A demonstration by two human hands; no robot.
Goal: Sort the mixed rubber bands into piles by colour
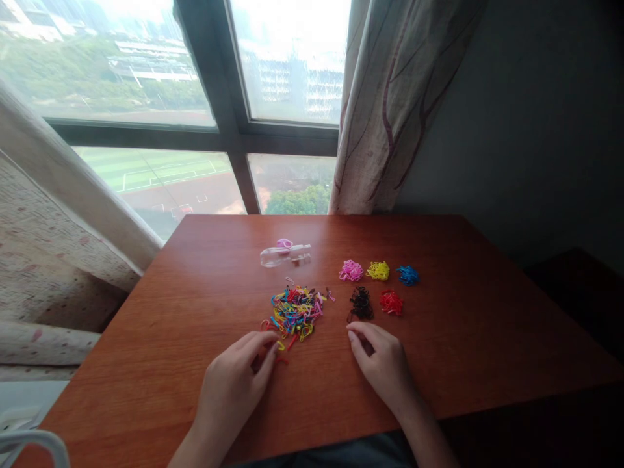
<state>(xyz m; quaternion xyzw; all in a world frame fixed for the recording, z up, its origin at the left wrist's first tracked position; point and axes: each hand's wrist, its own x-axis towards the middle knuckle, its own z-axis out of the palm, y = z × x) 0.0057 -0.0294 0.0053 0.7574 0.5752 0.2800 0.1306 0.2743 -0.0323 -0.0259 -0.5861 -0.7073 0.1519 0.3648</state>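
Note:
A mixed pile of colourful plastic stitch markers (pixel 297 309) lies in the middle of the table. My left hand (pixel 238 370) is at its near left edge, thumb and forefinger pinched on a yellow stitch marker (pixel 281 346). A loose red marker (pixel 281 361) lies just below those fingertips. My right hand (pixel 383 361) is closed in a pinch just in front of a small heap of black stitch markers (pixel 361 303); what its fingertips hold, if anything, is too small to make out. A heap of red stitch markers (pixel 391 302) sits beyond that hand, beside the black heap.
Behind the black and red heaps are pink (pixel 351 270), yellow (pixel 378 270) and blue (pixel 408 275) ones. A clear plastic container (pixel 285 255) lies toward the back of the wooden table (pixel 195 292), beside a pink item (pixel 284 243). Window and curtains (pixel 385 104) stand behind.

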